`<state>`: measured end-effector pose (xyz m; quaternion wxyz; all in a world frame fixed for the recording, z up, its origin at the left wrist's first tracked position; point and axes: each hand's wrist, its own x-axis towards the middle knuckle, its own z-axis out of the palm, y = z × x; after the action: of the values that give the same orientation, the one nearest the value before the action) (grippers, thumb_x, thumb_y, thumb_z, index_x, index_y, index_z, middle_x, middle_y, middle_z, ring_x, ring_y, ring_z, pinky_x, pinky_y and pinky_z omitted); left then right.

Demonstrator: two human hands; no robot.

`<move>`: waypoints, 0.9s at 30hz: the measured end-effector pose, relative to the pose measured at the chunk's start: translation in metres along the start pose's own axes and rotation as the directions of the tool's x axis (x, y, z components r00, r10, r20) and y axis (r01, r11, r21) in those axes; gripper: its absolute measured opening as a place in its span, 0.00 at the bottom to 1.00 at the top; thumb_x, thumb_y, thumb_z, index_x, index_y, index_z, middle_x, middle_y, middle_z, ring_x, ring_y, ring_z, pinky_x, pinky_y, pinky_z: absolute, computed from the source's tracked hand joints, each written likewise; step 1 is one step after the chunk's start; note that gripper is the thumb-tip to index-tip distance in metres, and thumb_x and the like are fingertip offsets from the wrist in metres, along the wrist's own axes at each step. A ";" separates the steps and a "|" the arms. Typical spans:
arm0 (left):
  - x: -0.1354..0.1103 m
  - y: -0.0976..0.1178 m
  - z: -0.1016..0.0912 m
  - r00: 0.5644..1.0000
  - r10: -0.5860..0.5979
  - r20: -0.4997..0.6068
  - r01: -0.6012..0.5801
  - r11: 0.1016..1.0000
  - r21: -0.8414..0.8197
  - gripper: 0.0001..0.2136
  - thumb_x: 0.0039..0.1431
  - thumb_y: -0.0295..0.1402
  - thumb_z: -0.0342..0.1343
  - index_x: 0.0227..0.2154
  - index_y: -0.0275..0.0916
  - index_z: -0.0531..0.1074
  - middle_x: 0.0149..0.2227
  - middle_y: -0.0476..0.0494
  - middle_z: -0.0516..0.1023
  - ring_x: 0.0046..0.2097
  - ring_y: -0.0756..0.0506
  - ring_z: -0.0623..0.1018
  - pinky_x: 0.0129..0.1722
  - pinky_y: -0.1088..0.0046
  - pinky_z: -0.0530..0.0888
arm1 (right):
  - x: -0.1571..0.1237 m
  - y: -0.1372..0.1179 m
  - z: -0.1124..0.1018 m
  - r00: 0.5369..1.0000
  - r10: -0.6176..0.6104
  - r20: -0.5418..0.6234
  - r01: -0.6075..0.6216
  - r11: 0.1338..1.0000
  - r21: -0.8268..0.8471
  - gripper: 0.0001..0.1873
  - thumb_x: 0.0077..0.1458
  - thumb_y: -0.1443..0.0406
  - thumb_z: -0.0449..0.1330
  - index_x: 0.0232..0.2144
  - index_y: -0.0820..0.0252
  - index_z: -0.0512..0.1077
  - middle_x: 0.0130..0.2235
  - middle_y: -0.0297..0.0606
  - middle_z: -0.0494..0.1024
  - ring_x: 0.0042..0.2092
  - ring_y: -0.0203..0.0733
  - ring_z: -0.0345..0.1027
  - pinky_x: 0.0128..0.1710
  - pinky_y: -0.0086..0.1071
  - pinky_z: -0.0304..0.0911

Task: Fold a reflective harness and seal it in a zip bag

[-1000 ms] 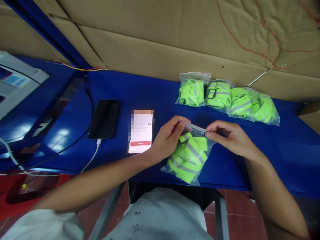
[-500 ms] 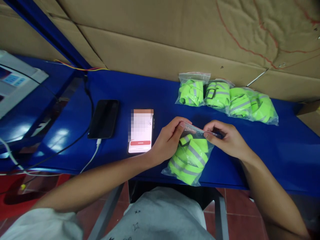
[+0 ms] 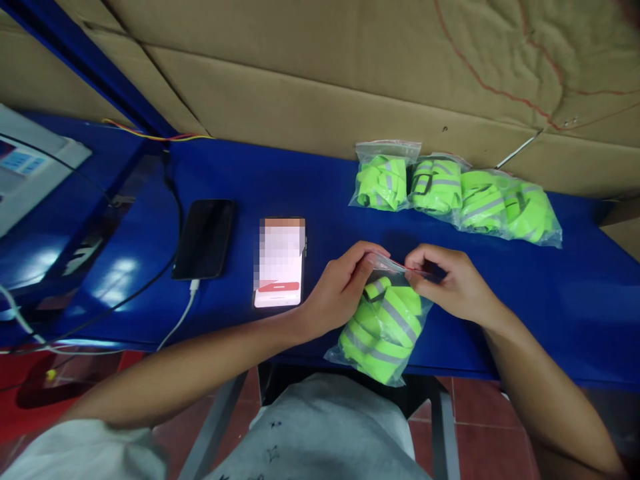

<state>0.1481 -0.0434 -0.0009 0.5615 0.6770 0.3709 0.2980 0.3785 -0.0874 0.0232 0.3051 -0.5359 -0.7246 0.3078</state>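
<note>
A clear zip bag of neon-green straps with grey stripes (image 3: 381, 327) lies at the near edge of the blue table (image 3: 310, 180). My left hand (image 3: 340, 290) pinches the bag's top edge at its left end. My right hand (image 3: 447, 283) pinches the same top edge at its right end. Both hands have their fingers closed on the bag's red-lined seal.
Several filled bags of green straps (image 3: 453, 193) lie in a row at the back against cardboard (image 3: 320, 80). A lit phone (image 3: 280, 263) and a dark phone (image 3: 204, 239) on a white cable lie to the left. A grey device (image 3: 25, 167) sits far left.
My two hands have drawn closer together along the bag's top edge. The bag has shifted slightly toward me.
</note>
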 end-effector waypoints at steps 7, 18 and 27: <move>0.000 -0.002 0.001 0.999 0.007 0.047 -0.009 0.999 0.042 0.16 0.77 0.43 0.45 0.52 0.43 0.75 0.45 0.49 0.81 0.44 0.49 0.78 0.41 0.74 0.71 | 0.002 -0.001 0.003 0.999 -0.040 -0.001 0.040 0.999 -0.031 0.04 0.60 0.70 0.61 0.33 0.57 0.71 0.30 0.29 0.72 0.31 0.31 0.63 0.33 0.25 0.60; -0.002 -0.001 0.003 0.993 0.040 0.108 -0.047 0.997 0.061 0.16 0.78 0.42 0.44 0.53 0.43 0.74 0.47 0.48 0.83 0.48 0.49 0.81 0.43 0.74 0.73 | 0.003 -0.001 0.007 0.996 -0.091 -0.004 0.091 0.994 -0.054 0.06 0.58 0.73 0.60 0.32 0.58 0.69 0.30 0.28 0.71 0.31 0.29 0.63 0.33 0.24 0.60; -0.006 0.002 0.006 0.989 0.049 0.143 -0.054 0.998 0.031 0.16 0.78 0.40 0.44 0.57 0.43 0.73 0.49 0.47 0.83 0.50 0.48 0.82 0.50 0.71 0.74 | 0.003 -0.002 0.009 0.996 -0.091 0.003 0.091 0.995 -0.039 0.05 0.61 0.71 0.61 0.33 0.58 0.70 0.30 0.28 0.71 0.31 0.29 0.63 0.33 0.24 0.60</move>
<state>0.1498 -0.0521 -0.0003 0.5668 0.7155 0.3175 0.2567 0.3702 -0.0858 0.0195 0.3076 -0.5080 -0.7544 0.2798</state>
